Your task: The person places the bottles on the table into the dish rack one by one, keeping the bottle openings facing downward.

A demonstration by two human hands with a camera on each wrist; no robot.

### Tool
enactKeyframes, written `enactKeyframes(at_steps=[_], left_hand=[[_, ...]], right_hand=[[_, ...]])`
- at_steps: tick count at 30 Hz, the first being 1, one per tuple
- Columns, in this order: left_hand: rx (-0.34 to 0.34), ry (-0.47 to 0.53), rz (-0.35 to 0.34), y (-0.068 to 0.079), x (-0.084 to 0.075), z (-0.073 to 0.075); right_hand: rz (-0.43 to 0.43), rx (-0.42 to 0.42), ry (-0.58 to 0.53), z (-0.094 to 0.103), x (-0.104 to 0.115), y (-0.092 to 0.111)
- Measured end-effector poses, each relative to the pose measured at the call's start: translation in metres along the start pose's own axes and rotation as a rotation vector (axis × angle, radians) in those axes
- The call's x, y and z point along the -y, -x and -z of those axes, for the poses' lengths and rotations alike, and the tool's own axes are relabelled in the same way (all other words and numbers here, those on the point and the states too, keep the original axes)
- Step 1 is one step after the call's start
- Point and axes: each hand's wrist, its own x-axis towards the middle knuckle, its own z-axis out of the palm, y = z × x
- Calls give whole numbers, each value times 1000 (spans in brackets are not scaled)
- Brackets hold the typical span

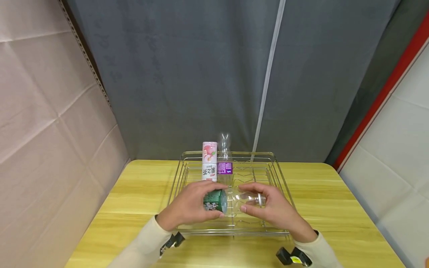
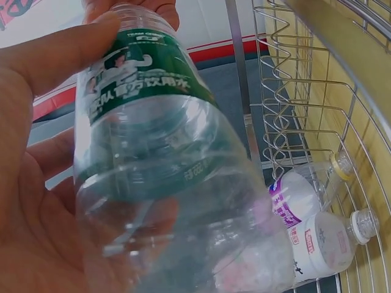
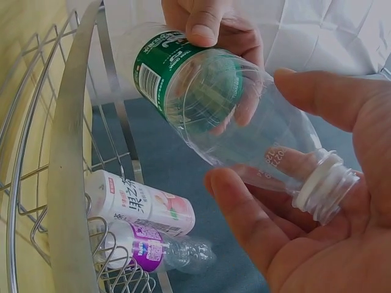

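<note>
A clear plastic bottle [image 3: 259, 116] with a green label lies sideways between my hands, above a wire rack [image 1: 279, 175]. Its neck has no cap and points to the right. My left hand [image 1: 194, 204] grips the labelled base end, thumb on one side and fingers on the other. Around the neck and shoulder curl the thumb and fingers of my right hand [image 1: 271, 204]. Behind the hands, in the rack, lie a pink-and-white bottle [image 1: 209, 160] and a clear bottle with a purple label [image 1: 225, 168], side by side.
Under the rack is a wooden table [image 1: 134, 201]. A grey curtain [image 1: 187, 82] hangs behind it, with pale cloth walls [image 1: 53, 123] at the sides. The rack's raised metal rim runs around the bottles.
</note>
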Motion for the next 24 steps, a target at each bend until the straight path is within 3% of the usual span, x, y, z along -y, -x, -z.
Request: enactKeyframes(at_steps=[10, 17, 24], left_hand=[[-90, 50, 54, 2, 3, 11], [-212, 338, 145, 5, 19, 16], [-331, 561, 169, 6, 31, 15]], right_hand=[[-72, -31, -121, 6, 1, 5], [-98, -85, -147, 13, 3, 9], [-85, -163, -173, 18, 3, 11]])
